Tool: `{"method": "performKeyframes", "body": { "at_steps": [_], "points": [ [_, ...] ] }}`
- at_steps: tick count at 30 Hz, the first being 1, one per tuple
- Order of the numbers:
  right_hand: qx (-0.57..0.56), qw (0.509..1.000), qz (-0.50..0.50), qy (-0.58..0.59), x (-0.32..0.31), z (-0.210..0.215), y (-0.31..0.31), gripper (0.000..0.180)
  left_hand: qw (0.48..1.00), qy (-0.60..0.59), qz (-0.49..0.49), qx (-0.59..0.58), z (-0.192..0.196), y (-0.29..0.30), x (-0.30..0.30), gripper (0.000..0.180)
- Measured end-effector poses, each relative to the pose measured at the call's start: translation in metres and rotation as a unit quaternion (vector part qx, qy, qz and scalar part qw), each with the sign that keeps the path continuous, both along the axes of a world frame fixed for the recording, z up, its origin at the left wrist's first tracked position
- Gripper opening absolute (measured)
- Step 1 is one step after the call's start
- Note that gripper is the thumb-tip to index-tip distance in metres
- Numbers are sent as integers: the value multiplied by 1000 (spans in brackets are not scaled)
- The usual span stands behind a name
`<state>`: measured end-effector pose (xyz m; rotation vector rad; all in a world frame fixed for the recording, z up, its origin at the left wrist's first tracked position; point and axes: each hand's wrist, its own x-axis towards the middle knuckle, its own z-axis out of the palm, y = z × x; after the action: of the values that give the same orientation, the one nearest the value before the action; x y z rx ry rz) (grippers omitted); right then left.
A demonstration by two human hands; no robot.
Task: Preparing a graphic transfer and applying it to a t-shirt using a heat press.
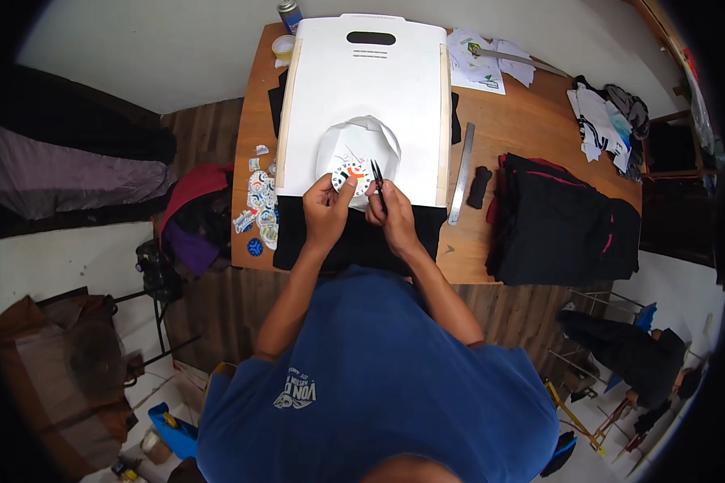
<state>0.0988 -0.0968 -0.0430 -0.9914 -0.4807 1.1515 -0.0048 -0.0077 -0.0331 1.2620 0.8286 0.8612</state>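
Small cut-out stickers (259,191) lie on the left. The left hand (326,213) pinches a round white sticker (344,180) over a white dish (392,142). The right hand (393,216) holds a dark pointed tool (378,172) tight. Next come a metal ruler (462,173) and folded dark clothes (564,229).

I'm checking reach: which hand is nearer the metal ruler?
Right. The right hand, holding a black pointed tool, is left of the metal ruler; the left hand, holding a round cutout, is farther left.
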Motion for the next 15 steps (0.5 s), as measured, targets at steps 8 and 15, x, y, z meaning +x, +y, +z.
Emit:
{"method": "performKeyframes", "body": {
  "at_steps": [8, 15],
  "points": [
    [-1, 1000, 5, 0, -1, 3, -5, 37, 1000, -10, -7, 15, 7, -7, 2, 15],
    [-7, 1000, 5, -26, 3, 2, -4, 36, 999, 20, -21, 30, 0, -8, -1, 14]
  ]
}}
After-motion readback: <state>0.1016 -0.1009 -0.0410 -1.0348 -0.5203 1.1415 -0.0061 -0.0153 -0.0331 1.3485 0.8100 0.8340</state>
